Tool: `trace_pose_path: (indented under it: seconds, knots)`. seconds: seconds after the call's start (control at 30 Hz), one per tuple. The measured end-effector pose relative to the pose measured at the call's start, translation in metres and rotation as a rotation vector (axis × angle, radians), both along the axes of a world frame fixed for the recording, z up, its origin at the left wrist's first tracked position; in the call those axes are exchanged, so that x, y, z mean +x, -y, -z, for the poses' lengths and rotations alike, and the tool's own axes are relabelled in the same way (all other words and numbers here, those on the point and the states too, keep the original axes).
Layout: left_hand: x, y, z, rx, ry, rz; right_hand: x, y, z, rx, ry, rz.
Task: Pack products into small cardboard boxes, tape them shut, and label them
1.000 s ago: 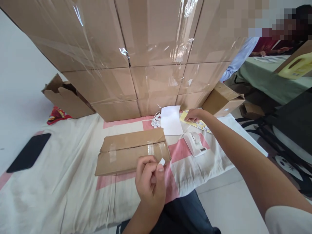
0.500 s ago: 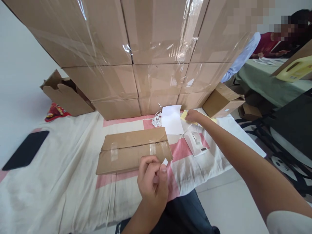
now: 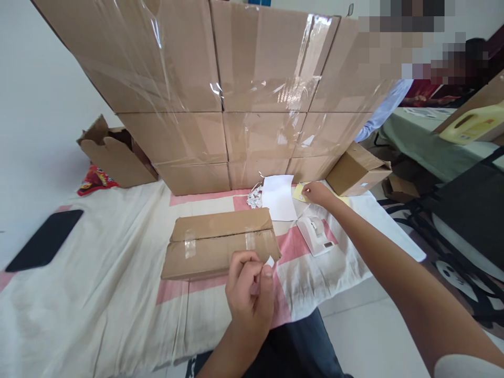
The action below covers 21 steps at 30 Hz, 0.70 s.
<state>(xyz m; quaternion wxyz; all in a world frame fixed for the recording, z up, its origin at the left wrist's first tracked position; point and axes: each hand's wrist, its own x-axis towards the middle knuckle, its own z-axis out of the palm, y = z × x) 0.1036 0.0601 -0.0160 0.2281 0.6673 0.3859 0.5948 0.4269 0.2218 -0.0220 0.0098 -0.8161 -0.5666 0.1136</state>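
Observation:
My left hand [image 3: 249, 294] is closed in a pinch, with a small white slip of paper [image 3: 270, 261] poking out between thumb and forefinger. It is in front of a flat, taped cardboard box [image 3: 212, 244] at the near middle of the bed-like surface. Farther off, my right hand [image 3: 319, 194] reaches over a yellow sheet [image 3: 299, 192], its fingertips pinched together; whatever is between them is too small to make out. Beside that sheet lies a white sheet of paper [image 3: 279, 198], with a heap of paper scraps [image 3: 255, 197] at its left. A white tape dispenser [image 3: 315, 236] stands below my right forearm.
Tall stacked cartons [image 3: 260, 68] wrapped in clear film form a wall behind. Open boxes stand left [image 3: 118, 157] and right [image 3: 358, 167]. A dark tablet-like object [image 3: 45, 239] lies left. Another person's blue sleeve [image 3: 384, 113] and a yellow jug [image 3: 472, 123] are at right.
The view has tilted up slightly, so the scene sits a little lower. My right hand has shifted slightly on the yellow sheet, showing more of it; my left hand keeps its pinch.

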Motion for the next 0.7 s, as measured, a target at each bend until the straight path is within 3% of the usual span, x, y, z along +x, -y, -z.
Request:
trace_pose_path:
  seconds: [0.1,0.2,0.3,0.37,0.43,0.5,0.6,0.7]
  knots:
    - [-0.001,0.000,-0.001,0.000,0.027,0.013,-0.004,0.021,-0.016,0.146,-0.030,0.035]
    - [-0.003,0.000,-0.002,-0.009,0.047,0.022,-0.027,0.065,-0.035,0.317,-0.151,0.015]
    - [-0.009,0.000,-0.005,0.015,0.038,0.104,-0.073,0.122,-0.053,0.553,-0.643,-0.180]
    - [-0.013,0.000,-0.007,0.034,0.010,0.178,-0.109,0.155,-0.061,0.483,-0.909,-0.407]
    - [-0.018,0.001,-0.008,0.046,-0.037,0.239,-0.141,0.178,-0.065,0.404,-1.094,-0.542]
    - [-0.023,0.003,-0.009,0.055,-0.099,0.286,-0.160,0.188,-0.062,0.402,-1.152,-0.613]
    - [-0.034,0.004,-0.008,0.077,-0.201,0.246,-0.164,0.185,-0.047,0.537,-1.071,-0.633]
    - [-0.057,-0.001,-0.004,0.131,-0.179,0.026,-0.149,0.169,-0.022,0.776,-0.977,-0.378]
